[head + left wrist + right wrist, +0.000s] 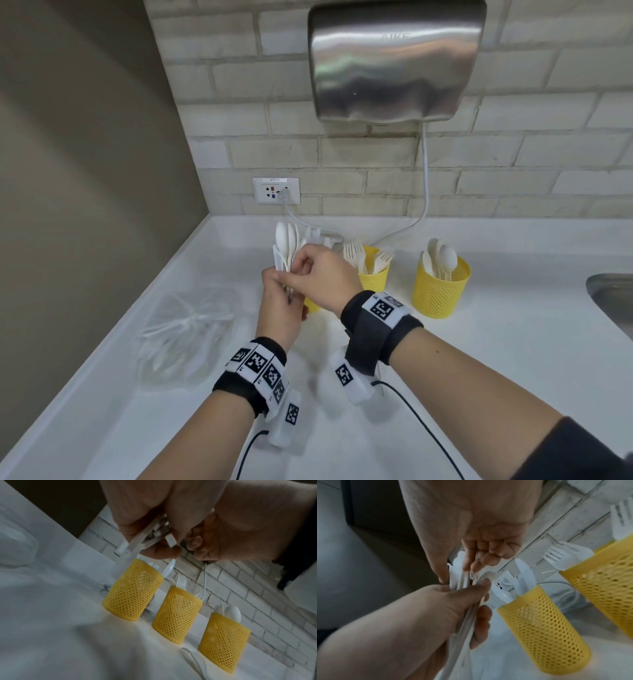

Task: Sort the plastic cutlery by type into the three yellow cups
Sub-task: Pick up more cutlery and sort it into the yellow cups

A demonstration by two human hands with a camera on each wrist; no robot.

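My left hand (279,294) grips a bundle of white plastic cutlery (286,251) upright by the handles; spoon bowls stick out on top. My right hand (317,272) pinches pieces in that bundle (462,577) between thumb and fingers; which type is unclear. Three yellow mesh cups stand in a row. The left cup (133,592) holds knives and is mostly hidden behind my hands in the head view. The middle cup (375,275) holds forks. The right cup (442,291) holds spoons.
A crumpled clear plastic bag (188,329) lies on the white counter (479,342) at the left. Loose white cutlery (193,659) lies in front of the right cup. A sink rim (613,301) is at the right edge. A cable (424,178) hangs behind the cups.
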